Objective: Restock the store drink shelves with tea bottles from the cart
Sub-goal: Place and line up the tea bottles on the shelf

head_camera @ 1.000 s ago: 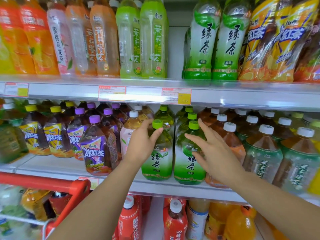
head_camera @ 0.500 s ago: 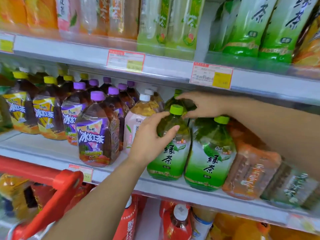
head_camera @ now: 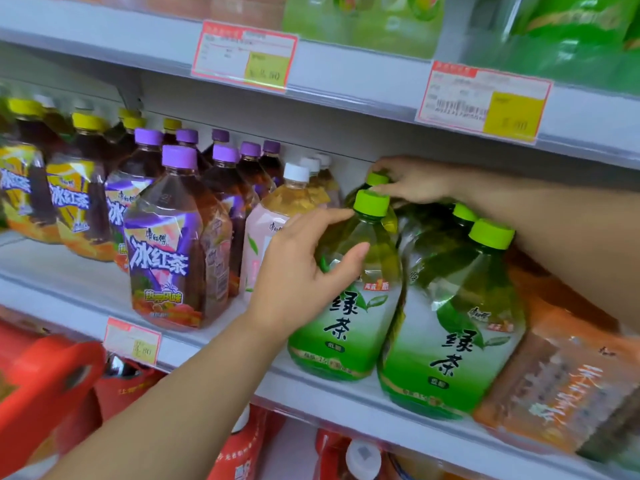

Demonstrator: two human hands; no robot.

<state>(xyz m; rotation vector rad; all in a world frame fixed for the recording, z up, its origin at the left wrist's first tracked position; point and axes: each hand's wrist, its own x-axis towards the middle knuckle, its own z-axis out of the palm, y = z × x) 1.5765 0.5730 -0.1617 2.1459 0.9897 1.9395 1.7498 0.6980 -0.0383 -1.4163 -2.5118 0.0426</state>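
Left hand [head_camera: 304,275] curled round front green tea bottle [head_camera: 349,327] shoulder on middle shelf [head_camera: 86,292] | right hand [head_camera: 415,183], open a second ago, now pinches rear green tea bottle [head_camera: 377,178] cap | likely straightening the row

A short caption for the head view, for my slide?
Left hand grips the front green tea bottle; right hand pinches the cap behind it.

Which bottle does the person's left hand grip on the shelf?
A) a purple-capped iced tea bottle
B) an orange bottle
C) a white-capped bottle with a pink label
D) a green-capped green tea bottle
D: the left hand curls round the shoulder of the front green tea bottle, just under its green cap.
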